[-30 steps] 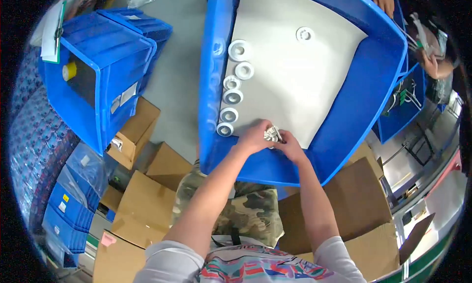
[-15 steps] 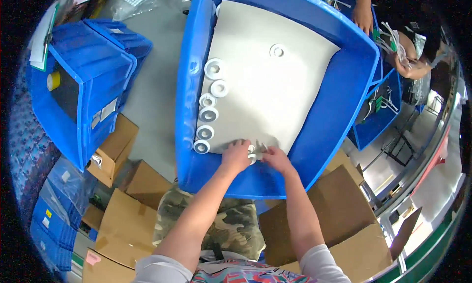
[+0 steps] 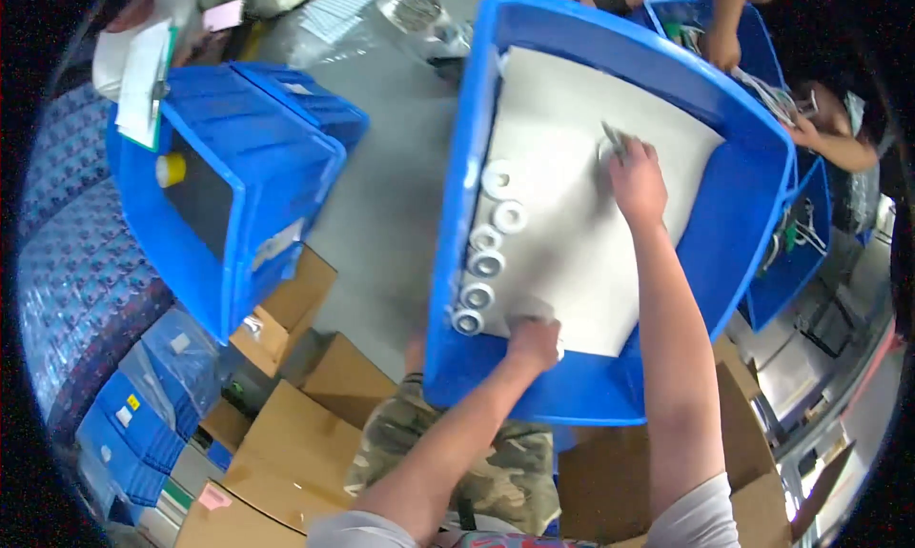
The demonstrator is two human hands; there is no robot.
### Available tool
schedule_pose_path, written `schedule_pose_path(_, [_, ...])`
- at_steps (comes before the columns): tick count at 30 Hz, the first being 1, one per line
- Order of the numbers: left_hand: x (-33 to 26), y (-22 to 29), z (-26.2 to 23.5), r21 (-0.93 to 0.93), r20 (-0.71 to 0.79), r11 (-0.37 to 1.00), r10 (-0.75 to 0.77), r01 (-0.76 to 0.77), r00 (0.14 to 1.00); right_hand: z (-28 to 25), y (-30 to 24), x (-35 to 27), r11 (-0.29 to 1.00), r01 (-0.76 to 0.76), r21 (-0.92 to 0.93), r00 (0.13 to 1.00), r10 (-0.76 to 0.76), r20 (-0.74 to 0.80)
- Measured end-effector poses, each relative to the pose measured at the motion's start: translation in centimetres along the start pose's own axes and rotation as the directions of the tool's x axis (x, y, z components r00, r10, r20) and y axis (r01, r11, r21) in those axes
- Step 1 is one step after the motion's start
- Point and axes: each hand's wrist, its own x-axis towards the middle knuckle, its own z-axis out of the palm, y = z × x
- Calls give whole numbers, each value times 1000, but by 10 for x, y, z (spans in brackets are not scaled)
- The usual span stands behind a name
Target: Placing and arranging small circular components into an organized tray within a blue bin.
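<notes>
In the blue tub (image 3: 618, 410) lies an off-white sheet (image 3: 572, 205). White rings (image 3: 509, 216), several of them, form a rough column along the sheet's left side. At the sheet's near edge my left hand (image 3: 536, 343) is closed, with a bit of white ring (image 3: 559, 349) showing beside its fingers. Farther up the sheet, my right hand (image 3: 637, 181) pinches a thin greyish piece (image 3: 615, 138), blurred and too small to name. Its fingertips are over or beside a single white ring (image 3: 603, 151), partly covered by them.
At the left, blue bins (image 3: 286, 157) lie on their sides, a clipboard (image 3: 145, 86) at their edge. Open cardboard boxes (image 3: 286, 443) flank my legs. Another person's hands (image 3: 724, 48) work with white strands above a smaller blue bin (image 3: 786, 253) at the right.
My right hand has left my left hand at the near edge and reached up the sheet to the single ring. My left hand stays near that edge. The whole view has shifted.
</notes>
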Motion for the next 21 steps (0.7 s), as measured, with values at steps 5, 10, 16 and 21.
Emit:
schedule_pose_path(5, [-6,-13,-15,-55,49,998,39,-36,998,27,43,-9,992,-124,-31,949,128,289])
schedule_pose_path(10, [-18,-45,-22,-224,250,974,87,-30,964,42,2,-64,987,-161,30,976,154,154])
schedule_pose_path(16, [-58,-42,-94,-779,333,613,223,134,916,23,9,-108,931,-350,102,919,320,230])
schedule_pose_path(21, [-88,-34,-115,-954,176,282,249,103,952,-18,38,-223,452,-457,766,842,497,209])
